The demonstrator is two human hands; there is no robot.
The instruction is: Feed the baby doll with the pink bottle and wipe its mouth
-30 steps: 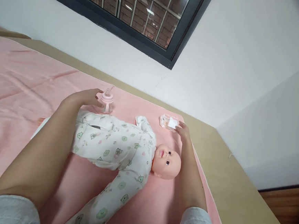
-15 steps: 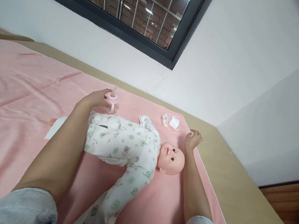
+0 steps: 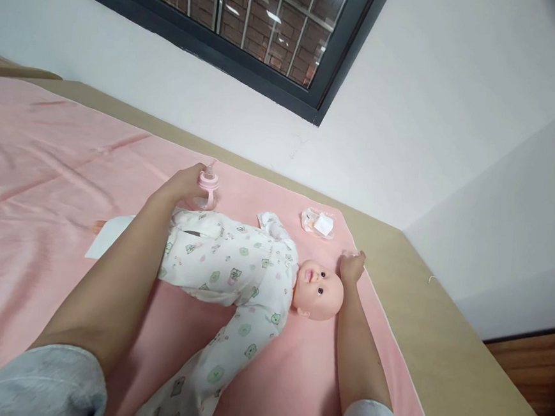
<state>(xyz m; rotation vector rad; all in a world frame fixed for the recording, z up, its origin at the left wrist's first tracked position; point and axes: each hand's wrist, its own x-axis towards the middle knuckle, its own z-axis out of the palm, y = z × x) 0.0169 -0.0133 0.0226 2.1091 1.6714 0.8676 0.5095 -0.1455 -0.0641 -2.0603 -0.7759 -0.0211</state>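
Note:
My left hand (image 3: 187, 185) is closed around a small pink-topped baby bottle (image 3: 209, 183) with a clear nipple and a side handle. The bottle stands upright just beyond the doll's clothed lower body. A bald baby doll (image 3: 318, 290) lies on its back, face up, in a white onesie (image 3: 235, 262) printed with green and pink animals. Beyond its head is my right hand (image 3: 351, 266), fingers curled, at the edge of the pink blanket (image 3: 264, 380). Something clear and pale shows at its fingertips, too small to name.
A crumpled clear wrapper (image 3: 317, 223) with a white piece on it lies between my hands. A white sheet (image 3: 109, 236) lies partly under my left forearm. The wooden surface (image 3: 441, 330) borders the blanket, with a wall and barred window (image 3: 254, 20) behind.
My right hand has shifted slightly left and down, and its fingers now curl near a small clear thing. My left hand stays on the bottle. The doll lies as before.

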